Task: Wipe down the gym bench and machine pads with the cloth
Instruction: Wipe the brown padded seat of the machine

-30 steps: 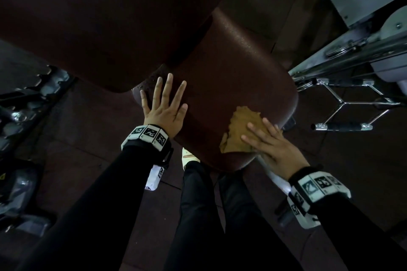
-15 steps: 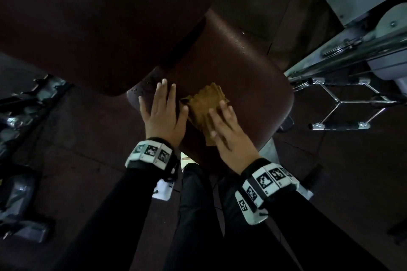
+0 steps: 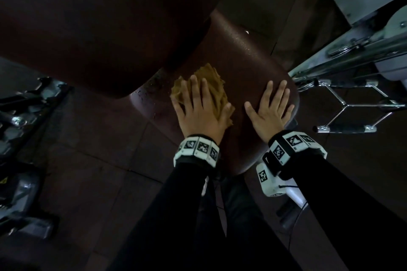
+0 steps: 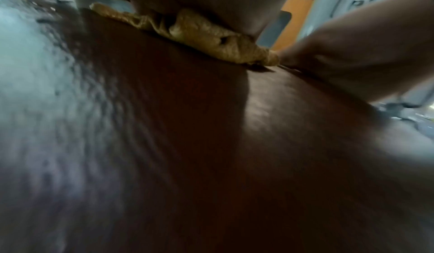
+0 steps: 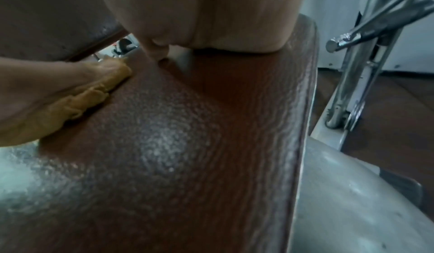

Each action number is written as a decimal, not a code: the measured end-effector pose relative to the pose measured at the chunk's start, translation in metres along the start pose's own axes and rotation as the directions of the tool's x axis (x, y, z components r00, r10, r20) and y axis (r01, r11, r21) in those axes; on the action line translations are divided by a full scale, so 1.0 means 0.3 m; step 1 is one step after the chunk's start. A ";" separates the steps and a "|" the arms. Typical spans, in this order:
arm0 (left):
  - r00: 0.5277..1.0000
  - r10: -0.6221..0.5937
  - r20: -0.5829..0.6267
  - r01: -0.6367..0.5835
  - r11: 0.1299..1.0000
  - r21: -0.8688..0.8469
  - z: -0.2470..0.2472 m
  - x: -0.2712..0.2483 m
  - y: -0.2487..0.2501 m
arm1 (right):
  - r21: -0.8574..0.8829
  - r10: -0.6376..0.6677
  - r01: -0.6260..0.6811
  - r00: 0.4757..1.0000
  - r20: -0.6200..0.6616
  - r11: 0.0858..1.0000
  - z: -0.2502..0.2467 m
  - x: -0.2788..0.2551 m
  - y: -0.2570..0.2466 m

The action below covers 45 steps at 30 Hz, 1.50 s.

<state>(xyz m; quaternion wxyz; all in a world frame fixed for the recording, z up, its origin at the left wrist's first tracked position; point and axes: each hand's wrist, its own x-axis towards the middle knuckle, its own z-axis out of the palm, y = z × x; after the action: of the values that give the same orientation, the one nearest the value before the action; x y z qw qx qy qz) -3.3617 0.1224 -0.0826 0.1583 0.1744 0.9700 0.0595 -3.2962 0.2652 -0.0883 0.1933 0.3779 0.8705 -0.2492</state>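
A crumpled tan cloth [image 3: 217,86] lies on the dark red seat pad [image 3: 244,50], close under the large back pad [image 3: 99,17]. My left hand [image 3: 198,105] lies flat on the cloth with its fingers straight, pressing it to the seat. To its right, my right hand [image 3: 272,108] rests flat and spread on the bare seat near the right edge, apart from the cloth. In the left wrist view the cloth [image 4: 206,35] bunches under my palm. In the right wrist view the cloth [image 5: 77,104] sits at left under my left hand [image 5: 47,82]; the seat [image 5: 187,145] shows a wet sheen.
A chrome cable handle [image 3: 343,116] hangs right of the seat, under the grey machine frame [image 3: 363,39]. Dark machine parts [image 3: 17,116] stand at the left on the tiled floor [image 3: 99,149]. My legs are below the seat's front edge.
The cloth slid left across the seat under my right hand, then my left hand took it over. My right hand moved back to the right side of the seat.
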 end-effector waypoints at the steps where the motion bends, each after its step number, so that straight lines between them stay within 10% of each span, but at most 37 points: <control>1: 0.999 -0.030 -0.016 0.030 1.000 0.006 -0.010 0.032 -0.021 | 0.006 0.002 -0.002 1.000 0.019 1.000 0.000 0.004 0.002; 13: 0.933 -0.356 -0.060 0.343 0.925 -0.165 0.015 -0.067 -0.189 | 0.019 0.004 -0.006 0.997 0.082 1.000 0.004 0.012 0.001; 20: 0.971 -0.239 0.013 0.237 0.951 -0.197 0.075 -0.200 0.000 | 0.015 0.017 -0.018 0.997 0.070 1.000 0.008 0.015 -0.004; 28: 0.993 -0.111 -0.043 0.106 0.990 -0.093 0.002 0.026 -0.070 | 0.038 0.019 -0.021 0.999 0.050 0.999 0.006 0.012 -0.005; 38: 0.887 -0.461 -0.026 0.417 0.823 -0.385 0.001 -0.016 -0.235 | 0.047 0.024 -0.026 0.999 0.044 0.999 -0.002 0.006 -0.015; 45: 0.949 -0.308 0.062 0.310 0.889 -0.335 0.058 -0.205 -0.042 | 0.044 0.027 -0.028 0.999 0.030 0.999 0.002 0.006 -0.016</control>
<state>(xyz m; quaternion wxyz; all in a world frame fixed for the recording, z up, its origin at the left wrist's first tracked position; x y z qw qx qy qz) -3.3052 0.0898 -0.0836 0.1972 -0.0120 0.9597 0.1999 -3.3010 0.2630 -0.0884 0.2013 0.3905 0.8564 -0.2713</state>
